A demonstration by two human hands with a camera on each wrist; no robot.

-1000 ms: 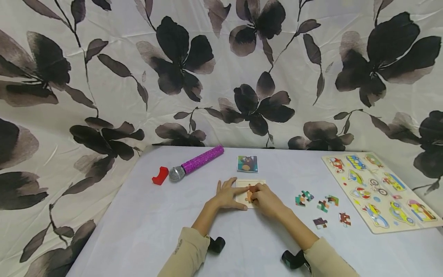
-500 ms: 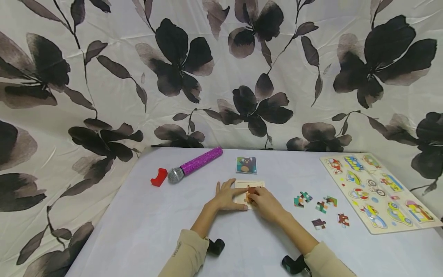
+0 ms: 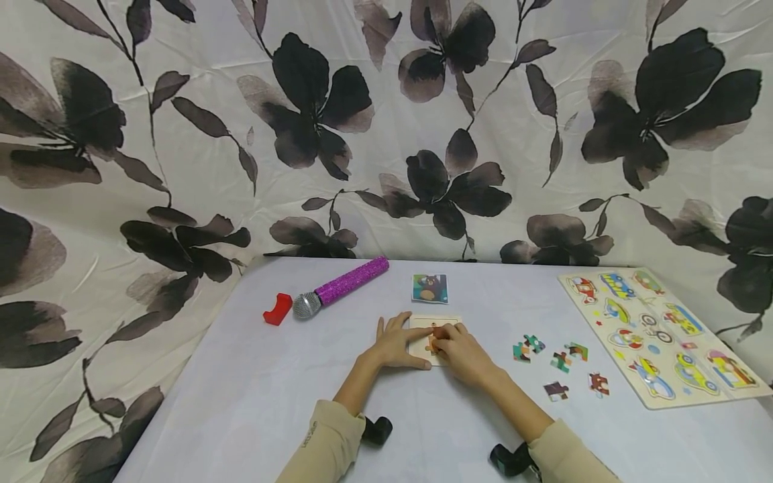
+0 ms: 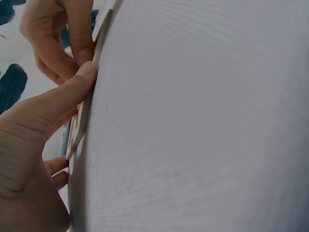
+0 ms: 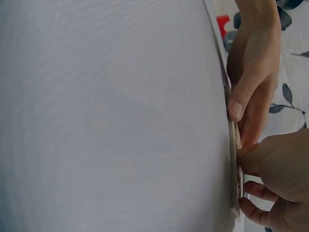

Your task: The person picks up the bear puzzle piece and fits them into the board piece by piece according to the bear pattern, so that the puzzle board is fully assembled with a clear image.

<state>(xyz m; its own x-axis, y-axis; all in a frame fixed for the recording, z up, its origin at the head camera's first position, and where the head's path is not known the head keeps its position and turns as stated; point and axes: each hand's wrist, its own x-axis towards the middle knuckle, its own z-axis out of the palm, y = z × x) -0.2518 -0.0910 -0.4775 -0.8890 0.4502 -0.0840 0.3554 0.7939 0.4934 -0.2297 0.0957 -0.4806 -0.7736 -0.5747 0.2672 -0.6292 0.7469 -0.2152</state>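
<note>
and here's the small wooden board (image 3: 419,347), on the white surface (image 3: 272,396) between both hands, orange piece (image 3: 431,345) near its middle, partly hidden by fingers. seating it well probably calls for light, even pressure straight down, with the board held from sliding. the left hand (image 3: 392,346) braces nicely, fingers spread, thumb at the near edge; the right hand (image 3: 463,347) bends its fingers over the piece, pinching or pressing, can't tell which.

The right hand (image 3: 466,353) hides most of the three-o'clock side of the board (image 3: 418,347). The head view crops the right sleeve (image 3: 568,455) at five o'clock.
</note>
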